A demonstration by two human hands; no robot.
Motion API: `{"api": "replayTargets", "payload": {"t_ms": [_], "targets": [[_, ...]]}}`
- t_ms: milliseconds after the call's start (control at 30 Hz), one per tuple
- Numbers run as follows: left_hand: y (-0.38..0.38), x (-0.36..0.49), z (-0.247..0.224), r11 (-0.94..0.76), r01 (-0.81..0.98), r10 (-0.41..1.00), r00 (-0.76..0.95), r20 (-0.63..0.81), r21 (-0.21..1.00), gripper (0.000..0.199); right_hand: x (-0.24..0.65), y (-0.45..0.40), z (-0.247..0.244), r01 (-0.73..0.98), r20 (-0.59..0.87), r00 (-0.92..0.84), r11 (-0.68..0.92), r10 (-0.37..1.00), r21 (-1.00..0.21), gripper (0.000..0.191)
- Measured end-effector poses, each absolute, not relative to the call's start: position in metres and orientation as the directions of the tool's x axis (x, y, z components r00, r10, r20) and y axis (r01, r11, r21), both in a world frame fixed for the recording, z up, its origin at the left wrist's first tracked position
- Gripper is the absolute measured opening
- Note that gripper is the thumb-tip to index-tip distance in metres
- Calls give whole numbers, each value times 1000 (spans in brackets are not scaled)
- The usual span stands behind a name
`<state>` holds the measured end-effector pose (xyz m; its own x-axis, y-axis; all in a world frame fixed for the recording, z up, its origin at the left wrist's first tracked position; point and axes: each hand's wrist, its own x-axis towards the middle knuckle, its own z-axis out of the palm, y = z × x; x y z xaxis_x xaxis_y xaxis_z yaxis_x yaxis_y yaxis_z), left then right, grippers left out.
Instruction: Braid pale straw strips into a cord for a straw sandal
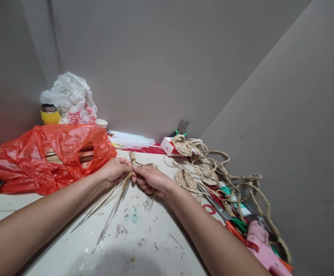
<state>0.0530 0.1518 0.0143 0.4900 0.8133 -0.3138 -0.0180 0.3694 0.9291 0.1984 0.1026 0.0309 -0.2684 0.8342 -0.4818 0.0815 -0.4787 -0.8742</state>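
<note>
Over the middle of the white table (143,234), my left hand (115,171) and my right hand (151,179) meet with their fingertips nearly touching. Both are closed in a pinch on a braided straw cord (132,158), whose finished end shows just beyond my fingers. Loose straw strands (113,205) fan out from under my left hand toward me, lying across the tabletop. Exactly how the strands cross between my fingertips is hidden.
At left lies a red plastic bag (54,168) with flat strips inside, near a yellow jar (50,115). White sticks (132,140) lie at the back. On the right are coiled straw ropes (187,184), scissors (220,210), pruning shears (180,129) and a pink glue gun (260,245).
</note>
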Motion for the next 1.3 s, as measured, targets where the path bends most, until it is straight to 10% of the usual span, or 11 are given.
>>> {"api": "replayTargets", "payload": {"t_ms": [500, 1300], "targets": [[153, 52, 16, 238, -16, 863, 462, -203, 971, 10, 215, 109, 21, -152, -431, -525, -580, 734, -801, 21], [154, 45, 41, 345, 184, 745, 542, -388, 920, 11, 188, 101, 23, 6, -475, -110, -477, 873, -879, 21]]}}
